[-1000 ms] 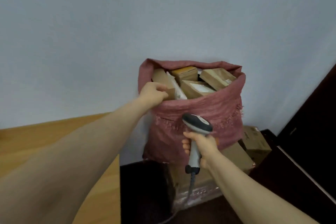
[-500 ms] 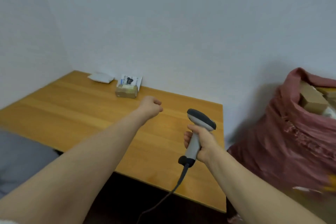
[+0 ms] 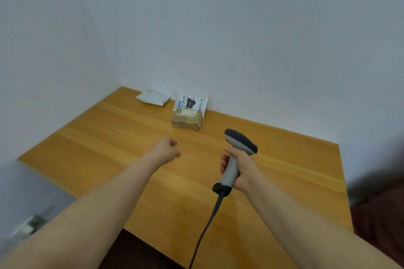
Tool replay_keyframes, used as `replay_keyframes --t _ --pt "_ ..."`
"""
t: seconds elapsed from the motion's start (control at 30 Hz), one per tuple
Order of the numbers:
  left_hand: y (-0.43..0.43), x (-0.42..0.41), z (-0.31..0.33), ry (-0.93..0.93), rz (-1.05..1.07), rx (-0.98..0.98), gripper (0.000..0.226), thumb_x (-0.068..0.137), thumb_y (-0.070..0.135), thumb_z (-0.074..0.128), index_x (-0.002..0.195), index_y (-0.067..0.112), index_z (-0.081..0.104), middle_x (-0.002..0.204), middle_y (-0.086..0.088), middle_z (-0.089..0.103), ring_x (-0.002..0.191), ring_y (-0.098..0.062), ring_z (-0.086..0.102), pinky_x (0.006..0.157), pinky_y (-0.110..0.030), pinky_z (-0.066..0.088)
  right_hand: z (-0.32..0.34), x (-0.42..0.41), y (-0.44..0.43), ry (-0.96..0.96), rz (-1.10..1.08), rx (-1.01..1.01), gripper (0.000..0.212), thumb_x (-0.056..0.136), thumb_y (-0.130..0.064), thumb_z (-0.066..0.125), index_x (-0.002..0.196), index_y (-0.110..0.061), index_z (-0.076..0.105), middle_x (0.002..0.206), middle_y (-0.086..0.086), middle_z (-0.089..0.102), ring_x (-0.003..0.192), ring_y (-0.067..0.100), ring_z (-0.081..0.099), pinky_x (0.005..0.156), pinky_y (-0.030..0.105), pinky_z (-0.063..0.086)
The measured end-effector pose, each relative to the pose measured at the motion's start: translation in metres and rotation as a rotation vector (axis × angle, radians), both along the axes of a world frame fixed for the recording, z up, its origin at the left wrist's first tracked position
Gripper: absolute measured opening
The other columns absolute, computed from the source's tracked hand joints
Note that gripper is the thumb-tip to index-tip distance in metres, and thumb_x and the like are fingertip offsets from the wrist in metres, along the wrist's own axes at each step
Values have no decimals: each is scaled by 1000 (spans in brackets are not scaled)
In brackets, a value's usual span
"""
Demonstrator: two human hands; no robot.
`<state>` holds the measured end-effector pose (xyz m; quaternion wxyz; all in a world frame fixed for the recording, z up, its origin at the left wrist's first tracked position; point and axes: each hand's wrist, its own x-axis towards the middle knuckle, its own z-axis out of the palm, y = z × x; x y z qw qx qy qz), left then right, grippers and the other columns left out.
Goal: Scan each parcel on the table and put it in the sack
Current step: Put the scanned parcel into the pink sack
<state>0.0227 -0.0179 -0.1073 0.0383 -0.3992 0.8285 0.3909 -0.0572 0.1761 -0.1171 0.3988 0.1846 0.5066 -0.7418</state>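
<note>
Three parcels sit at the far side of the wooden table (image 3: 98,146): a small brown taped box (image 3: 187,122), a white labelled mailer (image 3: 191,102) leaning on the wall behind it, and a white padded pouch (image 3: 153,97) to the left. My left hand (image 3: 165,151) hovers over the table with fingers curled, holding nothing, a little short of the box. My right hand (image 3: 240,167) grips the handle of a grey barcode scanner (image 3: 235,155), its dark head pointing toward the parcels and its cable (image 3: 207,223) hanging down. The sack (image 3: 380,214) is only a blurred reddish shape at the right edge.
White walls close the table in at the back and left. Dark floor shows below the table's near edge. A blurred grey object (image 3: 28,225) lies at the lower left.
My view swung left from the sack to the table. My left hand left the sack's rim and now reaches out over the table. The scanner stays in my right hand.
</note>
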Motion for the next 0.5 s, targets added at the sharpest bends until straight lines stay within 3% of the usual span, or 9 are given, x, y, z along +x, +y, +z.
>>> replay_keyframes --t 0.23,0.37,0.5 --pt "-66 -53 -39 -150 -125 -110 57 88 11 61 142 8 41 139 -10 49 120 -26 52 90 -30 43 -23 -45 -56 -82 -11 37 13 87 -12 69 79 -4 62 57 6 62 51 16 57 49 27 49" --pt "-110 -105 -59 -162 -248 -206 58 90 9 54 145 13 35 143 -10 43 110 -26 56 76 -30 46 -37 -69 -86 -91 -78 65 11 86 -12 70 83 -4 63 59 6 62 49 16 57 47 27 49" --pt "-158 -169 -83 -155 -395 -346 56 90 11 56 143 10 34 138 -15 41 121 -31 46 92 -36 45 -55 -81 -114 -117 -184 89 10 86 -12 70 81 -6 63 58 5 61 47 15 57 46 26 48"
